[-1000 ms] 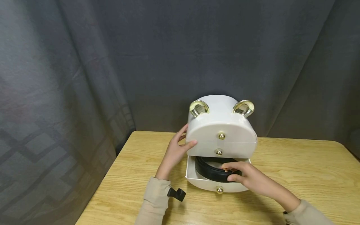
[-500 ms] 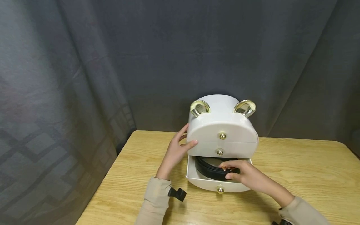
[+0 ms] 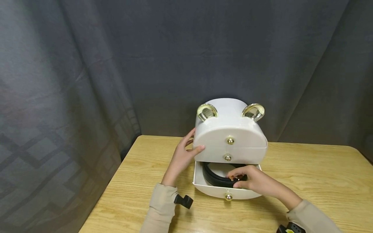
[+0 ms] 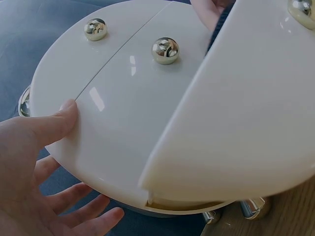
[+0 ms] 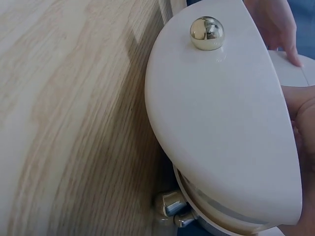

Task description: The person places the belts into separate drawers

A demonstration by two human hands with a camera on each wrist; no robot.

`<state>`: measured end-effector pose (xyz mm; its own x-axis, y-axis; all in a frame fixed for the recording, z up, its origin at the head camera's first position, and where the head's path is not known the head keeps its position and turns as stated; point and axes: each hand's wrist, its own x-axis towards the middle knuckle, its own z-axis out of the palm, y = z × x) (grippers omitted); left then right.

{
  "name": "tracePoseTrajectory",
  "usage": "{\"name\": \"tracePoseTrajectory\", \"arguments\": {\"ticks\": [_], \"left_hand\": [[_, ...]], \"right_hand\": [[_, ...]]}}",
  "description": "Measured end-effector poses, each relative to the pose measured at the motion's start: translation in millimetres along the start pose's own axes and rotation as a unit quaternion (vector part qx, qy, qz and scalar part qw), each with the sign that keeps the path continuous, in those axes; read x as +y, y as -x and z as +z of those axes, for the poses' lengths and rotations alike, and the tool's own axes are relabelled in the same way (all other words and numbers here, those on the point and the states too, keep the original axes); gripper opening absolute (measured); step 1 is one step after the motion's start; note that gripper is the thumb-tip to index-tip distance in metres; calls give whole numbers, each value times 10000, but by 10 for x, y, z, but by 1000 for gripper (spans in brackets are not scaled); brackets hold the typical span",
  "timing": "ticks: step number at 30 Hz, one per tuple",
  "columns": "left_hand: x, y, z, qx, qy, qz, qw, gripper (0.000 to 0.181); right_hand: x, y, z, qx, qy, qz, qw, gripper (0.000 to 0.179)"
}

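Note:
A white storage box [image 3: 226, 121] with gold ears and ball knobs stands on the table, its lowest drawer [image 3: 211, 192] pulled out. Inside that drawer lies a coiled black belt [image 3: 215, 180] with a gold-coloured buckle. My right hand [image 3: 252, 179] pinches the belt's right side, thumb at the outside and fingers at the inside of the coil. In the right wrist view the drawer front hides most of that hand. My left hand [image 3: 181, 157] rests against the box's left side. The left wrist view shows its thumb [image 4: 61, 120] on the front face and its fingers spread loosely.
The wooden table [image 3: 140, 181] reaches out on both sides of the box. A dark grey curtain [image 3: 163, 64] hangs behind the table and along its left. Gold feet [image 5: 172, 202] show under the box in the right wrist view.
My right hand has moved slightly left and the belt has settled lower and farther into the drawer. The left hand has stayed in place against the box.

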<state>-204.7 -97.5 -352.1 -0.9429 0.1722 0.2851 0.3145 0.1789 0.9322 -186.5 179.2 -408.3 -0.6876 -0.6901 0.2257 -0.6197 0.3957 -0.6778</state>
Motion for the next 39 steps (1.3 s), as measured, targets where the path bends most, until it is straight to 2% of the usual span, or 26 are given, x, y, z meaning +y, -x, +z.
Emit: {"name": "tracePoseTrajectory", "arguments": {"ticks": [6, 11, 18, 25, 31, 32, 33, 36, 38, 39], "left_hand": [[3, 2, 5, 25, -52, 14, 10000, 68], [-22, -18, -5, 20, -70, 18, 10000, 68], [-349, -142, 10, 112, -63, 6, 9999, 72], [-395, -175, 2, 179, -86, 112, 9997, 70], [-390, -154, -3, 180, -143, 117, 9997, 70], [-342, -131, -6, 158, -125, 94, 9998, 70], [-290, -109, -8, 135, -123, 89, 9998, 70], [-274, -115, -5, 98, -70, 62, 9999, 71], [-272, -122, -3, 87, -65, 44, 9999, 72], [-319, -145, -2, 97, -75, 59, 9999, 72]], "right_hand": [[37, -23, 3, -221, 120, -353, 9991, 22], [38, -53, -6, -309, 226, -341, 9987, 23], [54, -58, -15, -363, 84, -421, 9984, 28], [90, -62, -54, -335, -151, -707, 9968, 32], [61, -38, -57, -303, -485, -513, 9970, 30], [51, -27, -56, -267, -523, -444, 9973, 29], [40, -18, -54, -218, -543, -382, 9976, 27], [-5, 6, -47, 1, -468, -291, 9985, 23], [-41, 23, -44, 152, -408, -187, 9989, 22], [-59, 28, -40, 230, -379, -134, 9989, 21]]}}
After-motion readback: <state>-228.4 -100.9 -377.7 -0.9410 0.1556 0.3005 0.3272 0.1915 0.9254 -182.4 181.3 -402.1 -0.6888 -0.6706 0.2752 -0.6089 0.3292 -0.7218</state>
